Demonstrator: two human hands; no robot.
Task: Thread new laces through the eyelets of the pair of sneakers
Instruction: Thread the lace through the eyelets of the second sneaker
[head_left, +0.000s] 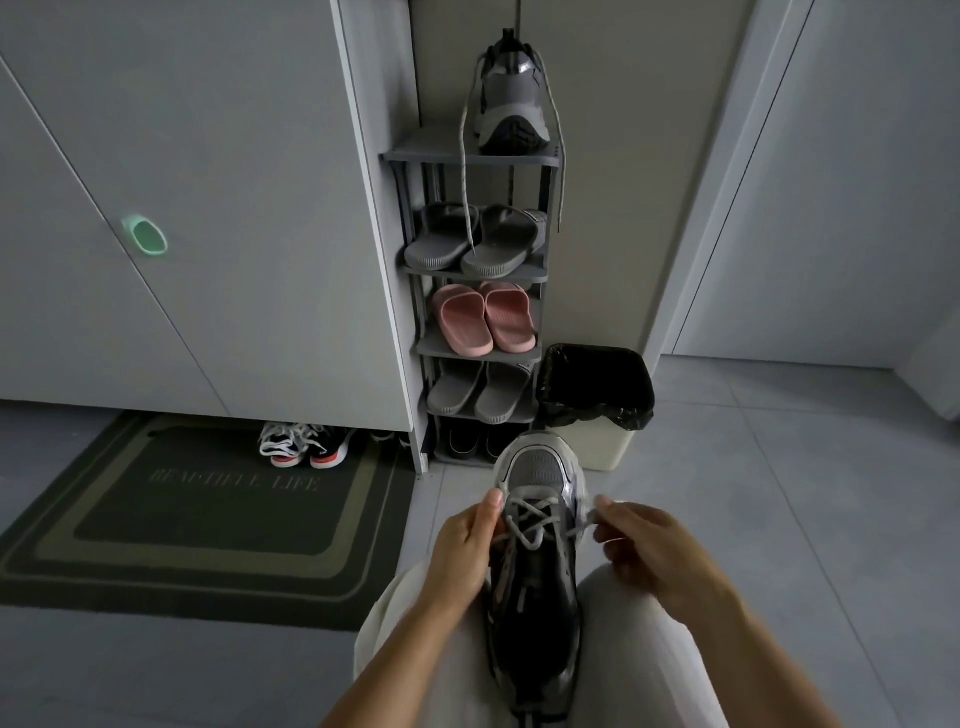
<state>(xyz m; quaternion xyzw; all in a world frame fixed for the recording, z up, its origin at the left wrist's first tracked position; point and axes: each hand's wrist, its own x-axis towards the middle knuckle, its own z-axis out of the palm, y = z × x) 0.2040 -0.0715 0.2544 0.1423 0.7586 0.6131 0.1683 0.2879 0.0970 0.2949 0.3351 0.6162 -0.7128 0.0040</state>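
Note:
A grey and black sneaker (537, 587) lies between my knees, toe pointing away from me. A pale lace (527, 519) crosses through its front eyelets. My left hand (467, 545) grips the sneaker's left side near the eyelets, thumb up by the lace. My right hand (644, 545) pinches a lace end at the sneaker's right edge. The second grey sneaker (511, 98) stands on the top shelf of the shoe rack (470, 156), its long laces hanging down past the shelf below.
The rack holds grey slippers (475, 241), pink slippers (485, 319) and more grey slippers. A bin (597, 400) with a black bag stands right of it. A dark doormat (208, 514) lies on the left, with sneakers (304, 444) under the cabinet.

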